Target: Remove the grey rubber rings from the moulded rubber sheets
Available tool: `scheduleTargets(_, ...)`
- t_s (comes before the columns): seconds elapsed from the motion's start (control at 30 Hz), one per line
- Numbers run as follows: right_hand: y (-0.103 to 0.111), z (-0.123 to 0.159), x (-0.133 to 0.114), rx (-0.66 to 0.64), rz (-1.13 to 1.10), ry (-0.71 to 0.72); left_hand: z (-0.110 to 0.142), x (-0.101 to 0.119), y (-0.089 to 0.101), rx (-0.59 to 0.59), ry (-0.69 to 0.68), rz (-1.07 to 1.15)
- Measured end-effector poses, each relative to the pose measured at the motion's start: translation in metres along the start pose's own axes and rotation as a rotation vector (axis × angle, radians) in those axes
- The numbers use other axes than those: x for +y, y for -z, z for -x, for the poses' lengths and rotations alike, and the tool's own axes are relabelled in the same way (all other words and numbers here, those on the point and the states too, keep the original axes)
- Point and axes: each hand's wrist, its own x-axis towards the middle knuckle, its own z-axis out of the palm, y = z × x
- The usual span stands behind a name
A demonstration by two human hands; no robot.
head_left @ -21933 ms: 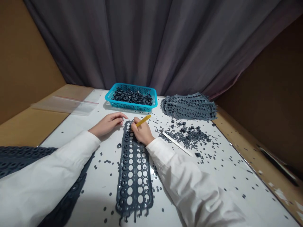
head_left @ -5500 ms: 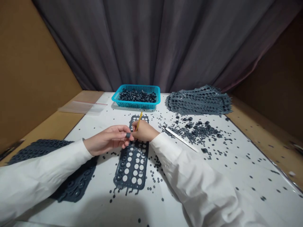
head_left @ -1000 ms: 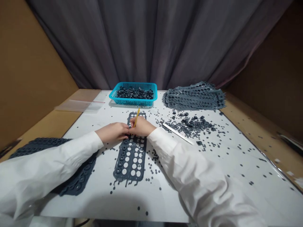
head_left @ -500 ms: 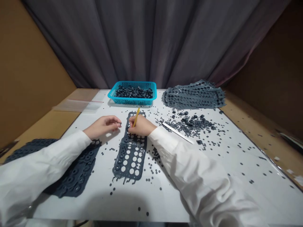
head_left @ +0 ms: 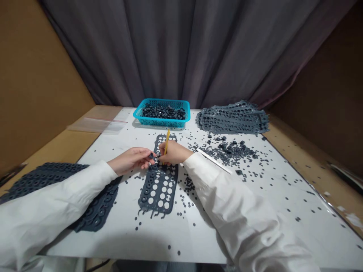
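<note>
My left hand [head_left: 133, 158] pinches a small dark rubber piece [head_left: 151, 155] between thumb and fingertips, just left of my right hand. My right hand [head_left: 176, 153] is closed round a slim yellow stick-like tool [head_left: 167, 141] that stands nearly upright. Its lower tip is hard to make out. Both hands are over the middle of a dark grey rubber sheet [head_left: 156, 198] lying lengthwise on the table. Many of the sheet's round holes are open and show white, while ring-shaped pieces still sit along its left edge. My right hand covers part of the sheet.
Behind stands a blue basket [head_left: 161, 122] of small dark pieces. Punched sheets [head_left: 232, 119] are piled at the back right, near scattered scraps [head_left: 235, 151] and a white stick [head_left: 214, 161]. More rubber sheets [head_left: 95, 221] lie under my left forearm; plastic bags [head_left: 98, 125] lie back left.
My left hand has moved right, up to my right hand, with the small piece in its fingers. The yellow tool is more upright. The view has shifted slightly.
</note>
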Motion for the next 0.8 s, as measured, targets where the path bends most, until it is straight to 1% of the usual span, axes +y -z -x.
scheduleTargets(0.1,-0.004,0.002,0.0,0.033,0.069,0.017,0.002,-0.002,-0.001,-0.014,-0.039,0.012)
scheduleTargets(0.17,-0.007,0.007,0.003,0.1,0.099,0.059,0.01,-0.002,-0.005,-0.039,-0.082,-0.074)
scheduleTargets(0.23,-0.009,0.016,0.007,0.164,0.039,0.09,0.025,-0.002,-0.012,-0.136,-0.177,-0.335)
scheduleTargets(0.3,-0.011,0.027,0.01,0.201,-0.112,0.085,0.045,-0.005,-0.023,-0.293,-0.324,-0.729)
scheduleTargets(0.33,-0.012,0.033,0.01,0.209,-0.206,0.067,0.054,-0.009,-0.029,-0.345,-0.396,-0.878)
scheduleTargets(0.37,-0.013,0.039,0.01,0.216,-0.3,0.042,0.063,-0.013,-0.034,-0.372,-0.444,-0.984)
scheduleTargets(0.43,-0.017,0.048,0.008,0.239,-0.463,-0.01,0.076,-0.024,-0.042,-0.364,-0.494,-1.082)
scheduleTargets(0.5,-0.022,0.052,0.005,0.273,-0.585,-0.053,0.081,-0.035,-0.047,-0.326,-0.496,-1.078)
scheduleTargets(0.57,-0.028,0.053,0.003,0.314,-0.67,-0.084,0.082,-0.04,-0.05,-0.314,-0.488,-1.019)
scheduleTargets(0.63,-0.034,0.051,0.003,0.362,-0.722,-0.097,0.082,-0.04,-0.053,-0.333,-0.474,-0.93)
scheduleTargets(0.7,-0.039,0.047,0.006,0.391,-0.763,-0.107,0.082,-0.035,-0.056,-0.327,-0.428,-0.822)
scheduleTargets(0.73,-0.041,0.045,0.008,0.397,-0.782,-0.117,0.081,-0.031,-0.056,-0.295,-0.392,-0.766)
scheduleTargets(0.8,-0.045,0.041,0.012,0.403,-0.792,-0.144,0.078,-0.022,-0.055,-0.168,-0.317,-0.66)
